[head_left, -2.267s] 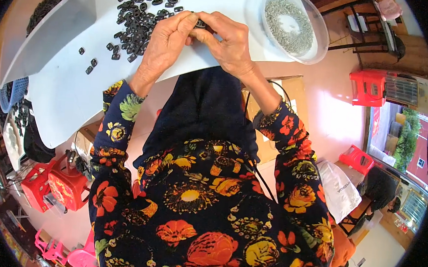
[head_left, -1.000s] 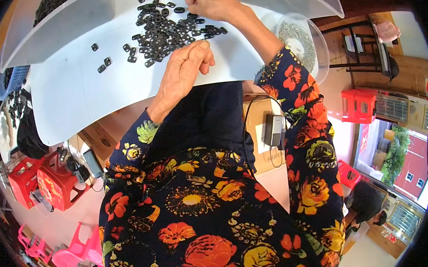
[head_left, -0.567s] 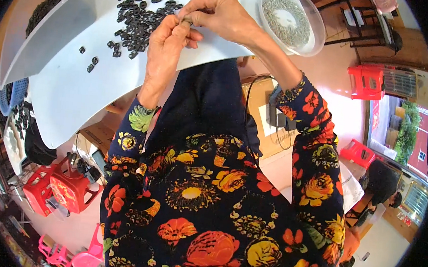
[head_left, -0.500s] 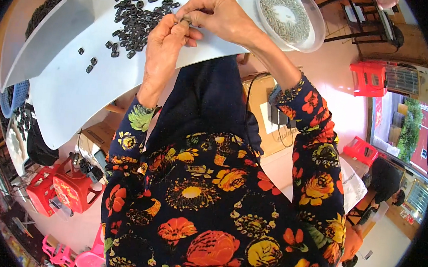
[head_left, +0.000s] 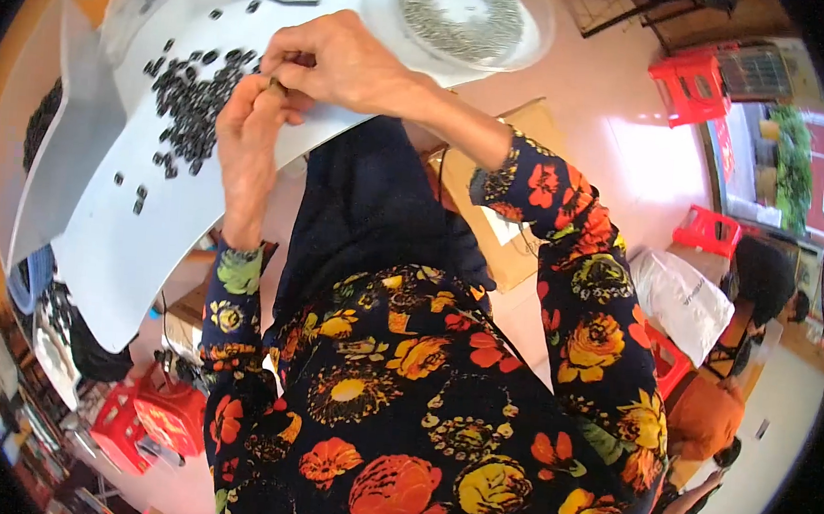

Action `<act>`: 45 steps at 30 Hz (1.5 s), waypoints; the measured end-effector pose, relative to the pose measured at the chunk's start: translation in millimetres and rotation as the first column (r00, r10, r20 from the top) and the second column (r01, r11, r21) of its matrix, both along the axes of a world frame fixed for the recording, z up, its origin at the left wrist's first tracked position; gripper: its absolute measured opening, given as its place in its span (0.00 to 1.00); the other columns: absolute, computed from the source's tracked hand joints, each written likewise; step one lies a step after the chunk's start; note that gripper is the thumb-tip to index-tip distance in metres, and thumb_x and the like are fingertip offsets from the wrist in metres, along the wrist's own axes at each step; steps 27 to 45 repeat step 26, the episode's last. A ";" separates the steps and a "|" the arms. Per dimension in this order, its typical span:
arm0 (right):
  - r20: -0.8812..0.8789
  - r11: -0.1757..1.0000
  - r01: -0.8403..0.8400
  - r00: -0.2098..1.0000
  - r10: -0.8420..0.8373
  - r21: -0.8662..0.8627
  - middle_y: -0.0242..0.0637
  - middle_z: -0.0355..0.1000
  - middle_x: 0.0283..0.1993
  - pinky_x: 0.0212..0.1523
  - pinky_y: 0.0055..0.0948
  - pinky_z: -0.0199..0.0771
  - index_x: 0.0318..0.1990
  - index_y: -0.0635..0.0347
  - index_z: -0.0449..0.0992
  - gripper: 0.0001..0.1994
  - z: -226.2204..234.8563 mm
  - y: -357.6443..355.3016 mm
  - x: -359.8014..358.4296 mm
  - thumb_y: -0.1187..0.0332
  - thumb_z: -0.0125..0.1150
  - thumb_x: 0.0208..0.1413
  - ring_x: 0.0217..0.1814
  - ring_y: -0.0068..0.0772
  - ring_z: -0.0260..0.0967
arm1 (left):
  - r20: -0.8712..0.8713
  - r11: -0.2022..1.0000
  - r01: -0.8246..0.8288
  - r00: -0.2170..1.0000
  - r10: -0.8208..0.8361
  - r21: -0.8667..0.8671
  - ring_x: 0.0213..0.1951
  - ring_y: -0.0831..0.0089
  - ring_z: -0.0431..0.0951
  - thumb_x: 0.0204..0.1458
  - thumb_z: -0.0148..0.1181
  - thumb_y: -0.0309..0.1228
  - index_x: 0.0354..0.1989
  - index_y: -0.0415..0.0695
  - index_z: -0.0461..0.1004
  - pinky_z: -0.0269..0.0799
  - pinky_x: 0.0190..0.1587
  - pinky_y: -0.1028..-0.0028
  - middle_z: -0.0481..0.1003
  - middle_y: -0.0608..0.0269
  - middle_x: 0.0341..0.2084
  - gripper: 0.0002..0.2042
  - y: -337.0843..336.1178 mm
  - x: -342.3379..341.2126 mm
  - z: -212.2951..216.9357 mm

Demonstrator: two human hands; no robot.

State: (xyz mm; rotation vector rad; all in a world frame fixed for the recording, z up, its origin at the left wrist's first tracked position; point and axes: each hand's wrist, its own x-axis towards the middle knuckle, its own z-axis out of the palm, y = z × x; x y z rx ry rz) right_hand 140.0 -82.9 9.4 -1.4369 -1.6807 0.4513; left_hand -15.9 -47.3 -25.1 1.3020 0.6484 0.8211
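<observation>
My left hand [head_left: 248, 136] is closed at the fingertips over the near edge of a white table [head_left: 120, 265]. Against it, the thumb and fingers of my right hand [head_left: 339, 66] pinch from the right. Between the fingertips is something small and dark, too small and too covered to make out. A heap of small black parts [head_left: 193, 103] lies just left of my hands, with a few strays around it. To the right, a round clear tub [head_left: 545, 39] holds many thin silvery metal pieces [head_left: 429, 15].
A thin dark rod [head_left: 289, 1] lies beyond my hands. At left stands a grey-white bin [head_left: 71, 152] with more black parts. Below are a cardboard box [head_left: 522, 117], red stools [head_left: 688, 90] and a white sack [head_left: 684, 297]. Other people [head_left: 707, 411] sit at lower right.
The view has shifted, so table, heap and tub sit further left and more of the far tabletop shows. My hands stay together in the same pinch.
</observation>
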 end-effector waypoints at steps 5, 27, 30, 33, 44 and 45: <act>0.056 0.988 0.138 0.988 -0.142 0.071 0.37 0.73 0.24 0.24 0.25 0.70 0.35 0.62 0.76 0.06 15.1 -15.7 40.3 0.72 0.57 0.51 0.22 0.22 0.70 | 0.116 0.996 0.033 0.993 -0.024 -0.078 0.29 0.77 0.70 0.56 0.47 0.25 0.35 0.36 0.72 0.66 0.35 0.77 0.75 0.61 0.26 0.08 2.7 -5.4 -7.1; 0.766 0.964 0.206 0.643 -0.004 -0.168 0.55 0.72 0.28 0.37 0.40 0.73 0.29 0.60 0.79 0.08 12.6 -15.0 144.0 0.67 0.59 0.45 0.33 0.53 0.72 | 0.043 1.000 0.016 0.999 -0.016 -0.002 0.29 0.80 0.70 0.57 0.49 0.28 0.33 0.39 0.73 0.66 0.37 0.79 0.74 0.65 0.25 0.07 0.9 -8.3 -6.9; 0.766 0.964 0.206 0.643 -0.004 -0.168 0.55 0.72 0.28 0.37 0.40 0.73 0.29 0.60 0.79 0.08 12.6 -15.0 144.0 0.67 0.59 0.45 0.33 0.53 0.72 | 0.043 1.000 0.016 0.999 -0.016 -0.002 0.29 0.80 0.70 0.57 0.49 0.28 0.33 0.39 0.73 0.66 0.37 0.79 0.74 0.65 0.25 0.07 0.9 -8.3 -6.9; 0.766 0.964 0.206 0.643 -0.004 -0.168 0.55 0.72 0.28 0.37 0.40 0.73 0.29 0.60 0.79 0.08 12.6 -15.0 144.0 0.67 0.59 0.45 0.33 0.53 0.72 | 0.043 1.000 0.016 0.999 -0.016 -0.002 0.29 0.80 0.70 0.57 0.49 0.28 0.33 0.39 0.73 0.66 0.37 0.79 0.74 0.65 0.25 0.07 0.9 -8.3 -6.9; 0.766 0.964 0.206 0.643 -0.004 -0.168 0.55 0.72 0.28 0.37 0.40 0.73 0.29 0.60 0.79 0.08 12.6 -15.0 144.0 0.67 0.59 0.45 0.33 0.53 0.72 | 0.043 1.000 0.016 0.999 -0.016 -0.002 0.29 0.80 0.70 0.57 0.49 0.28 0.33 0.39 0.73 0.66 0.37 0.79 0.74 0.65 0.25 0.07 0.9 -8.3 -6.9; 0.766 0.964 0.206 0.643 -0.004 -0.168 0.55 0.72 0.28 0.37 0.40 0.73 0.29 0.60 0.79 0.08 12.6 -15.0 144.0 0.67 0.59 0.45 0.33 0.53 0.72 | 0.043 1.000 0.016 0.999 -0.016 -0.002 0.29 0.80 0.70 0.57 0.49 0.28 0.33 0.39 0.73 0.66 0.37 0.79 0.74 0.65 0.25 0.07 0.9 -8.3 -6.9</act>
